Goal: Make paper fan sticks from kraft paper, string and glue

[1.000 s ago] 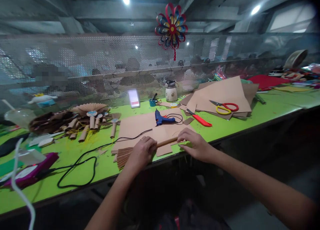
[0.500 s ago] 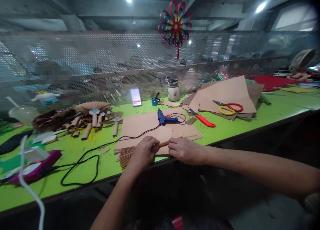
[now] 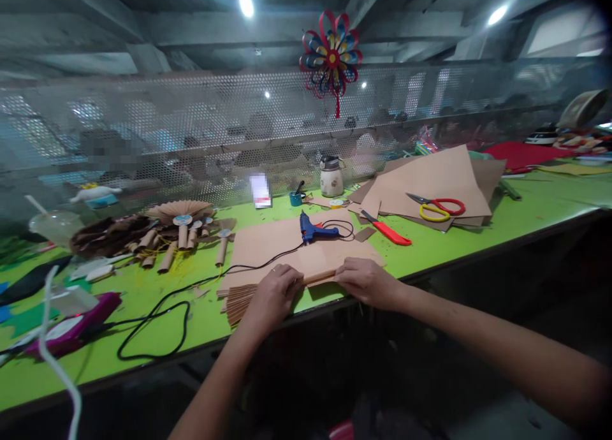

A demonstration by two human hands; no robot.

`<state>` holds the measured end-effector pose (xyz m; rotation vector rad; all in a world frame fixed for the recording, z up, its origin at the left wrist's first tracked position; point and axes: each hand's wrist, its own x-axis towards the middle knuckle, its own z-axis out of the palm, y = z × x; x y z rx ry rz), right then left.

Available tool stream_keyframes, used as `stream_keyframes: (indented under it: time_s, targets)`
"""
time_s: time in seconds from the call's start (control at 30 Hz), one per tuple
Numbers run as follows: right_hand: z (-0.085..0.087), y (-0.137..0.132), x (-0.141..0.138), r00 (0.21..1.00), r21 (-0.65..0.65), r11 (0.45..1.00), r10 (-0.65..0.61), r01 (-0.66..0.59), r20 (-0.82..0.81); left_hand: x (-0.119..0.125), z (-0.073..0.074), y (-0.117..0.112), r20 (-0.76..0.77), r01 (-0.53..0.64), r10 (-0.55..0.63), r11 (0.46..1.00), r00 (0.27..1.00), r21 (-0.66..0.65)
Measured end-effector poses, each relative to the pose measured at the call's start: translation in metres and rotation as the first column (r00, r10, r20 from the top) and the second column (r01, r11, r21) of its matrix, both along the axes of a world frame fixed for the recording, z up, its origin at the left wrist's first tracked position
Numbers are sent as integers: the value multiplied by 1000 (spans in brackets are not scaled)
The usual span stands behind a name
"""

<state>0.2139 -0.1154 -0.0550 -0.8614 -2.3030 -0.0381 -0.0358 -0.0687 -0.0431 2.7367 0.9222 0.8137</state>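
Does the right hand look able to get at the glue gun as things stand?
Likely yes: only paper lies between the right hand and the glue gun, though that hand touches the folded strip.

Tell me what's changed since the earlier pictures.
The right hand moved left toward the left hand, then drew back right a little; it now touches the folded paper between them. The left hand stayed at the paper; the glue gun and scissors stayed put.

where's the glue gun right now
In the head view, the glue gun lies near the centre, on the brown paper, left of the red knife.
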Motion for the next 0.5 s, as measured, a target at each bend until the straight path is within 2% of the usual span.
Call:
stream_keyframes:
  time_s: [0.23, 0.37, 0.5]
  targets:
    - [-1, 2, -7, 989, -51, 999, -22, 15, -146, 2, 1, -1, -46, -15, 17, 999, 999, 43]
    - [6, -3, -14, 994, -24, 996, -92, 90, -67, 3, 1, -1, -46, -4, 6, 999, 999, 42]
    - [10, -3, -18, 996, 40, 996, -85, 84, 14, 3, -1, 0, -51, -6, 8, 999, 999, 42]
